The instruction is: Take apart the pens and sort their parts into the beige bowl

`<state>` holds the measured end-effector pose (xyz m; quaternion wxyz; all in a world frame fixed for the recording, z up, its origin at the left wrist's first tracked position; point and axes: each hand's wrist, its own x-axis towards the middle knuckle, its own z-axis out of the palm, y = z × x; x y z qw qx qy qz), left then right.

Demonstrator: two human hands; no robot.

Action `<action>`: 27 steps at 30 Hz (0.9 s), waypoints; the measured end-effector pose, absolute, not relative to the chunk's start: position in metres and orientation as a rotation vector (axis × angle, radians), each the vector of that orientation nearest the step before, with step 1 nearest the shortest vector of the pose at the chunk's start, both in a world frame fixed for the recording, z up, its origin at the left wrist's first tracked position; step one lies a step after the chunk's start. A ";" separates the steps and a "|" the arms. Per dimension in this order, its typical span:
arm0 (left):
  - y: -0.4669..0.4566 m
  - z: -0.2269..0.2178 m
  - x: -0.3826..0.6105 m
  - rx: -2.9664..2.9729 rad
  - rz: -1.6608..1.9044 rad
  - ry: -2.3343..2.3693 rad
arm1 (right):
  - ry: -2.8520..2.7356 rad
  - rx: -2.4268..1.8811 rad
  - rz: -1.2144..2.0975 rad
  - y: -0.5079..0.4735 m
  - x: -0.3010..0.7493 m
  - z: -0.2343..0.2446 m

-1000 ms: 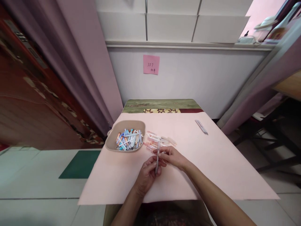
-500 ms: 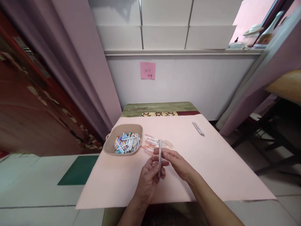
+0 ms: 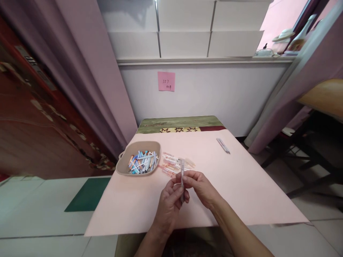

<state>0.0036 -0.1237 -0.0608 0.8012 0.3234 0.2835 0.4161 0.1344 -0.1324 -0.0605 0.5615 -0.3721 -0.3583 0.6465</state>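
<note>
My left hand is closed around the lower part of a slim grey pen and holds it upright over the pink table cover. My right hand pinches the same pen near its middle with fingertips. Just beyond the hands lies a small heap of clear and pink pens. To its left stands a beige bowl filled with several blue, white and orange pen parts.
A single pen lies alone at the far right of the cover. A pink sticky note hangs on the white wall behind. Purple curtains flank the table; a green mat lies on the floor left.
My right hand let go of the pen briefly, then closed on it again near its middle. The left hand kept holding the pen upright. The camera tilted slightly.
</note>
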 end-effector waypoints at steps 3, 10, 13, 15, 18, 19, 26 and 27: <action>-0.124 -0.063 0.005 0.700 0.883 0.600 | -0.780 -0.920 1.465 -0.132 0.133 -0.064; -0.125 -0.064 0.004 0.670 0.886 0.600 | -0.843 -0.905 1.488 -0.135 0.132 -0.066; -0.125 -0.067 0.004 0.683 0.882 0.601 | -0.809 -0.916 1.469 -0.135 0.130 -0.066; -0.124 -0.068 0.003 0.685 0.883 0.594 | -0.772 -0.936 1.459 -0.134 0.129 -0.066; -0.124 -0.068 0.002 0.674 0.891 0.593 | -0.778 -0.911 1.489 -0.134 0.129 -0.067; -0.123 -0.068 0.002 0.676 0.894 0.597 | -0.791 -0.895 1.500 -0.134 0.129 -0.068; -0.125 -0.071 0.003 0.729 0.903 0.605 | -0.757 -0.907 1.458 -0.133 0.127 -0.073; -0.125 -0.072 0.003 0.730 0.906 0.604 | -0.753 -0.906 1.453 -0.133 0.126 -0.073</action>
